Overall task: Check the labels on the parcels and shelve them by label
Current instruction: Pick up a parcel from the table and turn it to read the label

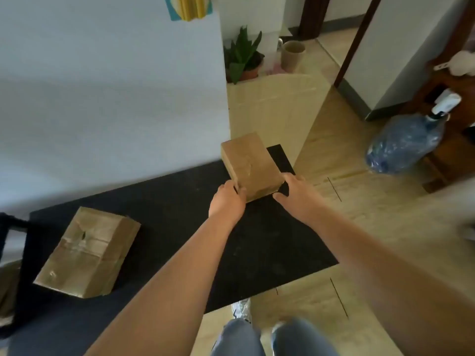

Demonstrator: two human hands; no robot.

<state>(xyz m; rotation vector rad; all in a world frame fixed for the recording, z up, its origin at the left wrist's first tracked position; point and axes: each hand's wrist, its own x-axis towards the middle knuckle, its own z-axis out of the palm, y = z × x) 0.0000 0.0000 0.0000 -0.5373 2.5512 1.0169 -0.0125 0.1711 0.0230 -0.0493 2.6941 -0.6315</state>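
Your left hand and right hand both reach to the small brown cardboard parcel at the far right corner of the black table. Left grip: fingers curled onto the parcel's near left corner, touching it. Right grip: spread wide at the near right corner; contact cannot be told. The parcel sits flat on the table. A larger, creased brown cardboard parcel lies near the left edge, well apart.

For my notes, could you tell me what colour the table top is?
Black, the table top, in the head view.
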